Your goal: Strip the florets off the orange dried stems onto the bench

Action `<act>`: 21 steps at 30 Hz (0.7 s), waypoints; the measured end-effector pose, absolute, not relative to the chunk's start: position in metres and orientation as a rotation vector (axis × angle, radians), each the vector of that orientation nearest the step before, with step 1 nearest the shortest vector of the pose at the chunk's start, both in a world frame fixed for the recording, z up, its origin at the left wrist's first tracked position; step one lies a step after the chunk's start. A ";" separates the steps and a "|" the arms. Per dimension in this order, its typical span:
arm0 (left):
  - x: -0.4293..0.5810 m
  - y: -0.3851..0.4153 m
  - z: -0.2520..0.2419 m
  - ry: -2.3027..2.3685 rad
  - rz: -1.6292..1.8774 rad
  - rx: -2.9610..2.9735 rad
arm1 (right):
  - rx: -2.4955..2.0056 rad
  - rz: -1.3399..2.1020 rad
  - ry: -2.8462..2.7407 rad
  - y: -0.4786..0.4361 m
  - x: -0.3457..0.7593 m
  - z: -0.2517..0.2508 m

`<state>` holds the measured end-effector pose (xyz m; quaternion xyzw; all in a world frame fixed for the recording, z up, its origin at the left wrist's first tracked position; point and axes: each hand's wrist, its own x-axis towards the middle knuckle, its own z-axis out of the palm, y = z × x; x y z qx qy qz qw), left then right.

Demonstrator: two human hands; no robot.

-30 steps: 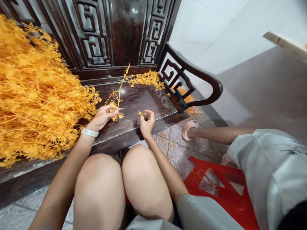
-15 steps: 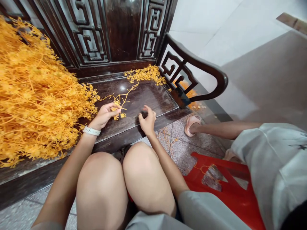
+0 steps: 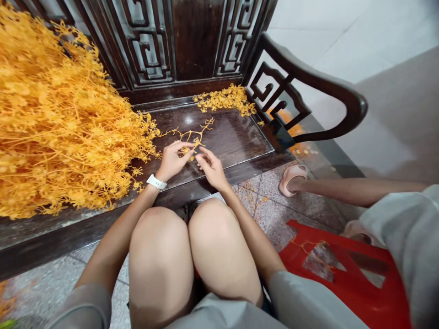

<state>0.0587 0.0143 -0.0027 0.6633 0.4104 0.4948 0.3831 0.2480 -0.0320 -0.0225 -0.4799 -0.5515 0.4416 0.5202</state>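
My left hand (image 3: pixel 175 161) pinches a thin, branching orange-yellow sprig (image 3: pixel 201 134) between thumb and fingers, just above the dark wooden bench seat (image 3: pixel 236 141). Its bare twigs reach up and to the right, and small flower-like clusters hang near my fingertips. Close on the right is my right hand (image 3: pixel 211 170), its thumb and index fingertips a little apart at the sprig's clusters. Left of my hands, a large heap of the same orange-yellow sprigs (image 3: pixel 78 123) covers the bench. A small pile of loose clusters (image 3: pixel 228 99) lies at the bench's back right corner.
A carved wooden backrest (image 3: pixel 195 41) and a curved armrest (image 3: pixel 329 82) bound the bench. At right are another person's leg (image 3: pixel 336 188) and pink shoe (image 3: pixel 292 179). A red plastic stool (image 3: pixel 360 292) stands nearby. Orange bits (image 3: pixel 252 194) lie on the floor.
My right hand has come up to the sprig, beside my left hand. My left hand still holds the sprig. The whole view has shifted, so the bench appears farther right.
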 end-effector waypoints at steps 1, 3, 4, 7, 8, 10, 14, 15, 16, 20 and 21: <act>0.060 0.011 -0.001 1.006 1.216 1.733 | -1.109 1.152 -1.269 -0.028 0.243 -0.023; 0.062 0.007 0.000 0.925 1.109 1.801 | -1.061 1.246 -1.170 -0.022 0.237 -0.025; 0.062 0.006 0.001 0.879 1.055 1.817 | -1.054 1.257 -1.125 -0.019 0.236 -0.025; 0.060 0.007 0.001 0.729 0.946 1.751 | -1.044 1.274 -1.005 -0.017 0.236 -0.027; 0.058 0.009 0.001 0.692 0.928 1.715 | -1.038 1.285 -0.982 -0.018 0.237 -0.027; 0.055 0.012 0.000 0.653 0.906 1.656 | -1.026 1.291 -0.989 -0.019 0.239 -0.028; 0.052 0.015 0.000 0.626 0.916 1.538 | -1.025 1.226 -1.042 -0.020 0.242 -0.031; 0.053 0.015 0.000 0.636 0.939 1.499 | -1.025 1.231 -1.017 -0.020 0.242 -0.031; 0.053 0.016 0.000 0.659 0.977 1.460 | -1.020 1.252 -0.982 -0.020 0.243 -0.031; 0.055 0.021 -0.002 0.830 1.201 1.345 | -0.949 1.407 -0.931 -0.022 0.247 -0.026; 0.056 0.023 -0.004 0.871 1.224 1.332 | -0.929 1.443 -0.948 -0.023 0.248 -0.025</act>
